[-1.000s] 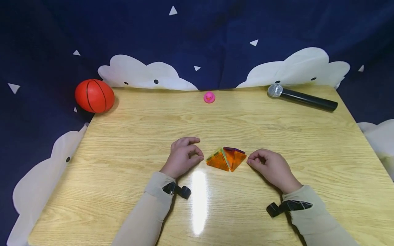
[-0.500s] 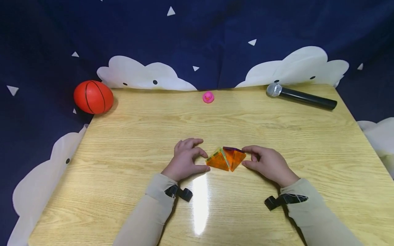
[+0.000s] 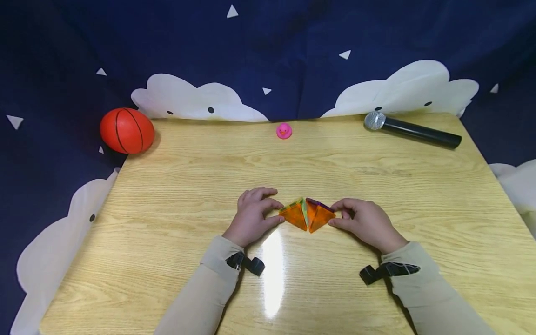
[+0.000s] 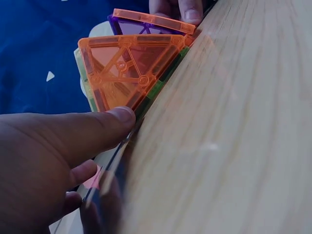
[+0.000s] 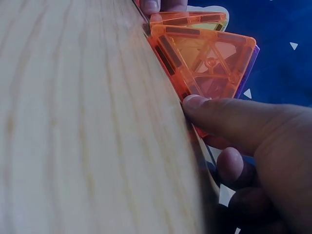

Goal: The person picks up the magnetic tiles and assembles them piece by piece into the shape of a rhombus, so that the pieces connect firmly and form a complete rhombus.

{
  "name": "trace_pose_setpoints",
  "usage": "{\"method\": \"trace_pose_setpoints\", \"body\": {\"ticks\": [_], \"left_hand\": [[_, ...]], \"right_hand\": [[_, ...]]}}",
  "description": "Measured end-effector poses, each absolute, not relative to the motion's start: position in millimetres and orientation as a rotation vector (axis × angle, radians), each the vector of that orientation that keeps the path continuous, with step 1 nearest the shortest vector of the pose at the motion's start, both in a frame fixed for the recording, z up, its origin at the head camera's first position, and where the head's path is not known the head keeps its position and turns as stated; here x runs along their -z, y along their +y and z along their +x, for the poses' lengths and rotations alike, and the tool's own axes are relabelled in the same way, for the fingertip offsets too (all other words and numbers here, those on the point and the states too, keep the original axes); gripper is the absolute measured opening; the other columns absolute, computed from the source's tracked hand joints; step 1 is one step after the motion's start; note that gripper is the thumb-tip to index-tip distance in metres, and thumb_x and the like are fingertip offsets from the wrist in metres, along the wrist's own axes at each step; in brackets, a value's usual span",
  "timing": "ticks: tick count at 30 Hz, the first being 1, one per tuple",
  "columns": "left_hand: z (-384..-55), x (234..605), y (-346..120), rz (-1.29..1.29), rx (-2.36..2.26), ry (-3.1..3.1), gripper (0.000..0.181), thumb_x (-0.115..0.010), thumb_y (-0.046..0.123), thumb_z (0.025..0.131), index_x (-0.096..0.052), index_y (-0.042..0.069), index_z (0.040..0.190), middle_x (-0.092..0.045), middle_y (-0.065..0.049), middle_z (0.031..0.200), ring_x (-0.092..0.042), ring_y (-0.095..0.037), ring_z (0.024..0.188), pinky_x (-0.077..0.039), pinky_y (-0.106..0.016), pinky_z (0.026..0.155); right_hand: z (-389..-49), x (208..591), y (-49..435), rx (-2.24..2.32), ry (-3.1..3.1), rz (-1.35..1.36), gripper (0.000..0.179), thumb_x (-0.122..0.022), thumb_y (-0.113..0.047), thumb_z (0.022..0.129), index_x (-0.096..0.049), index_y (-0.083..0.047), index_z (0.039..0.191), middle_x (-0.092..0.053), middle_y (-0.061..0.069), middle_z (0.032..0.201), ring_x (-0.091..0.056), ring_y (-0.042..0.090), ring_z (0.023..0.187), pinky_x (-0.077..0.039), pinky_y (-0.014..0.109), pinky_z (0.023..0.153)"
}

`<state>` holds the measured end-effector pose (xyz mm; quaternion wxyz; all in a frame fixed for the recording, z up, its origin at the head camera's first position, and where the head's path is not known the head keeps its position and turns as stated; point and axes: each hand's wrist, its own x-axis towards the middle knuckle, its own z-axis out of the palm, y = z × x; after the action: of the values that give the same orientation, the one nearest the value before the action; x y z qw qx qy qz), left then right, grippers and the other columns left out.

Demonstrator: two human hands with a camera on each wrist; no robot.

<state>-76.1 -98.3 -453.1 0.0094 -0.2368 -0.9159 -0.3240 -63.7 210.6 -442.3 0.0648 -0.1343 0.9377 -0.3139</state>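
Two small pyramids of translucent magnetic tiles stand side by side on the wooden table (image 3: 201, 163). The left pyramid (image 3: 294, 217) has orange and yellow-green sides. Orange and purple sides make up the right pyramid (image 3: 321, 218). My left hand (image 3: 253, 216) pinches the outer corner of the left pyramid between thumb and index finger, its other fingers spread behind. At the outer corner of the right pyramid, my right hand (image 3: 368, 223) pinches with thumb and index finger. In the left wrist view, the thumb (image 4: 122, 116) lies against the orange tile's lower corner.
A red ball (image 3: 127, 131) sits at the table's back left corner. A pink rubber duck (image 3: 284, 130) is at the back middle, and a black microphone (image 3: 418, 131) lies at the back right. Behind hangs a dark blue curtain (image 3: 293, 46) with white clouds.
Both hands have moved in to the pyramids' outer corners, thumbs and index fingers now pinching them. The pyramids have turned slightly, and their front corners have shifted a little left.
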Motion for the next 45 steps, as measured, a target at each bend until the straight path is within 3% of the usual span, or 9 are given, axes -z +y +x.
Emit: {"method": "trace_pose_setpoints", "body": {"ticks": [14,21,28,31,38,42,45], "left_hand": [[-74.2,454.6,-99.2,-0.726,1.131,-2.779,0.024,-0.081,0.032,0.086,-0.075,0.019,0.106,-0.058,-0.003,0.137,-0.046,-0.025,0.130,-0.015,-0.055,0.116],[-74.1,455.2,-99.9,-0.738,1.265,-2.730,0.025,-0.079,0.027,0.088,-0.072,0.017,0.110,-0.059,-0.003,0.135,-0.045,-0.023,0.132,-0.019,-0.049,0.116],[-74.4,453.0,-95.6,-0.749,1.222,-2.813,0.051,-0.082,0.032,0.084,-0.064,0.016,0.130,-0.062,0.003,0.134,-0.049,-0.021,0.127,-0.022,-0.046,0.114],[-74.3,452.0,-89.2,-0.779,1.111,-2.878,0.062,-0.084,0.037,0.081,-0.061,0.020,0.135,-0.063,0.005,0.133,-0.051,-0.021,0.122,-0.026,-0.046,0.109],[-72.5,449.5,-75.2,-0.834,0.979,-2.905,0.064,-0.084,0.039,0.080,-0.059,0.022,0.137,-0.064,0.006,0.130,-0.052,-0.020,0.112,-0.030,-0.047,0.104],[-70.8,448.1,-73.3,-0.862,0.978,-2.892,0.061,-0.084,0.039,0.081,-0.061,0.021,0.135,-0.065,0.007,0.129,-0.053,-0.018,0.110,-0.030,-0.047,0.103],[-70.0,447.7,-72.3,-0.882,0.984,-2.889,0.059,-0.082,0.038,0.083,-0.061,0.021,0.135,-0.066,0.007,0.128,-0.053,-0.017,0.107,-0.029,-0.047,0.103]], "right_hand": [[-60.1,445.4,211.3,1.018,2.855,-0.426,0.026,-0.083,-0.037,0.083,-0.073,-0.021,0.101,-0.054,-0.010,0.071,-0.048,0.010,0.060,-0.041,0.028,0.063],[-59.8,445.7,212.3,1.160,2.805,-0.392,0.022,-0.082,-0.032,0.084,-0.071,-0.021,0.099,-0.057,-0.007,0.074,-0.050,0.013,0.061,-0.041,0.026,0.057],[-59.0,445.0,206.8,1.269,2.751,-0.447,0.042,-0.085,-0.031,0.081,-0.068,-0.019,0.117,-0.061,-0.006,0.084,-0.048,0.013,0.062,-0.039,0.026,0.054],[-59.6,445.0,199.6,1.237,2.775,-0.480,0.051,-0.087,-0.034,0.079,-0.067,-0.019,0.123,-0.058,-0.006,0.080,-0.047,0.013,0.062,-0.038,0.026,0.054],[-61.8,445.9,188.1,1.127,2.814,-0.510,0.060,-0.088,-0.039,0.076,-0.067,-0.019,0.128,-0.053,-0.003,0.075,-0.046,0.013,0.065,-0.036,0.027,0.056],[-61.0,445.2,186.0,1.160,2.755,-0.539,0.070,-0.089,-0.043,0.074,-0.063,-0.019,0.134,-0.069,-0.001,0.101,-0.061,0.014,0.081,-0.048,0.030,0.068],[-59.6,445.4,184.6,1.190,2.736,-0.568,0.071,-0.087,-0.042,0.076,-0.062,-0.018,0.137,-0.068,0.005,0.125,-0.065,0.018,0.096,-0.052,0.035,0.078]]}}
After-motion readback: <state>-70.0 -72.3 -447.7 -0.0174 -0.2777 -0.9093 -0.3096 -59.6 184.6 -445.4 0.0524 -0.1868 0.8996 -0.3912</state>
